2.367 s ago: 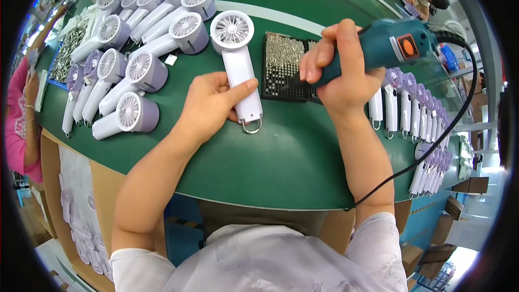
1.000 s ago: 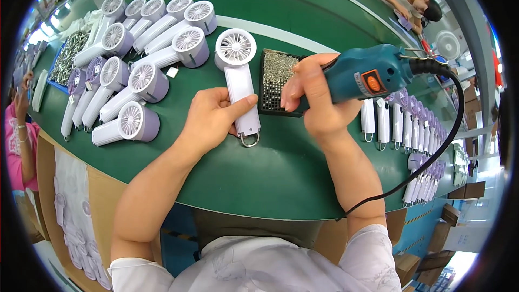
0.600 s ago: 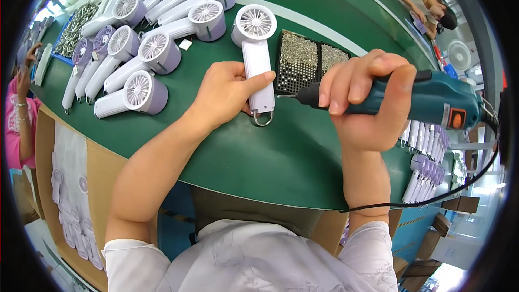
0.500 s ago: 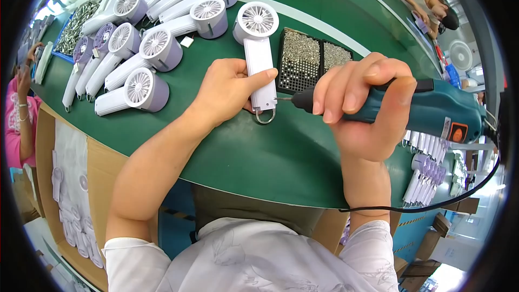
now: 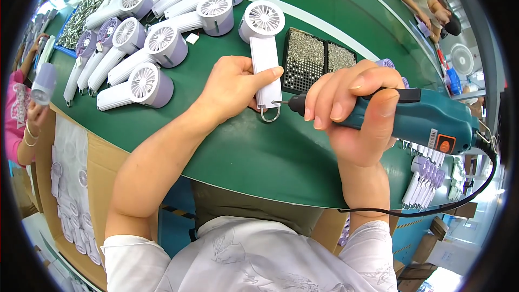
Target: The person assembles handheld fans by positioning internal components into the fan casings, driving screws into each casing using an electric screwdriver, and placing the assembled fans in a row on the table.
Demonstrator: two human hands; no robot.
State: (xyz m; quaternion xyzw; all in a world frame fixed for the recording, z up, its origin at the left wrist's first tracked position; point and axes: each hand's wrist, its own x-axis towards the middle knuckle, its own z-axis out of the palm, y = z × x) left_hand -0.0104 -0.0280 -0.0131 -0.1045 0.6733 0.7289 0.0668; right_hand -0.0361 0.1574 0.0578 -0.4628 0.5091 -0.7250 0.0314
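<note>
My left hand (image 5: 233,85) is closed around the white handle of a handheld fan (image 5: 265,62), its thumb lying across the handle. The fan's round purple-and-white head points away from me, and a metal loop hangs at the handle's near end. In my right hand (image 5: 357,111) is a teal electric screwdriver (image 5: 435,119), held level with its bit pointing left. The bit's tip is at the lower end of the handle, just above the loop. Whether a screw sits under the tip is too small to tell. Right of the fan is a black screw tray (image 5: 303,81) with small screws.
Several similar fans (image 5: 158,84) lie in rows at the left, before a blue tray of metal loops (image 5: 70,32). A black cord (image 5: 432,211) trails from the screwdriver. Below left stands a cardboard box (image 5: 102,178) with fan parts. Other people work at both sides.
The screwdriver has moved slightly left and its bit tip now meets the handle's end. A person at the far left now holds up a purple fan part.
</note>
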